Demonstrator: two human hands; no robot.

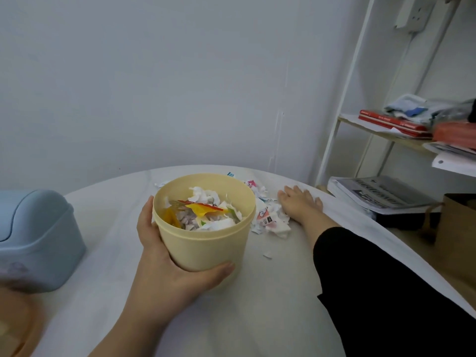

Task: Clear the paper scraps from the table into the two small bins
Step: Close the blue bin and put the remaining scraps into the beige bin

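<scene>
White cloth covers the round surface (257,305), smooth and soft-looking. At the near left edge sits a flat peach-coloured thing (15,325), too blurry to name. A black sleeve (373,279) reaches in from the right.

The left hand (164,256) is curled round the side of a round, smooth yellow bin (206,243), thumb across its front. The bin is almost full of torn paper bits (206,212), white, yellow and red. It is hard to tell if the bin rests on the cloth.

At the left stands a blue bin (38,240) with a rounded lid.

Just behind the yellow bin lies a pile of paper scraps (270,220). The right hand (298,202) lies flat beside it with straight fingers, touching the pile and holding nothing.

Farther right are a brown paper bag (458,222) and a white shelf (342,104) with red books (391,122). Behind everything is a plain pale wall (154,86).
</scene>
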